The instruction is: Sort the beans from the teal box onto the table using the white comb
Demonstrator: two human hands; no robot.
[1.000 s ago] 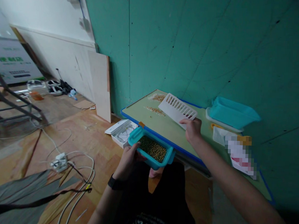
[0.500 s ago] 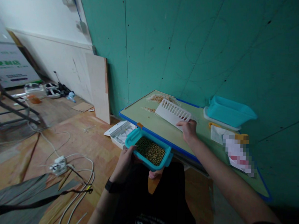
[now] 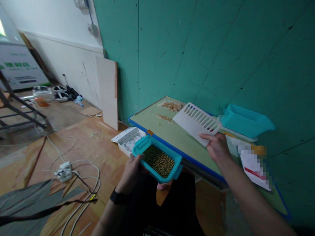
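Observation:
My left hand (image 3: 134, 167) grips the left end of a turquoise plastic container (image 3: 176, 173), held in front of the table's near edge. Green beans (image 3: 151, 155) lie in its left part and yellowish beans (image 3: 164, 166) in its right. In my right hand (image 3: 216, 146) is a white slotted plastic sheet (image 3: 189, 124), tilted above the table with its row of slots at the far side. Left of the sheet, a pile of pale tan beans (image 3: 171, 106) and a smaller strip of them (image 3: 164, 118) lie on the tabletop (image 3: 147, 119).
At the table's right stands a second turquoise container (image 3: 246, 120) on a white lid, near a paper packet (image 3: 256, 173), partly pixelated. A white box (image 3: 127, 141) sits left of the table. Cables and a power strip (image 3: 64, 171) lie on the floor. The green wall (image 3: 162, 52) rises behind.
My right hand has moved right with the slotted sheet, lifting it away from the beans on the table. The left hand still holds the container, nearly unmoved. The view has shifted slightly left.

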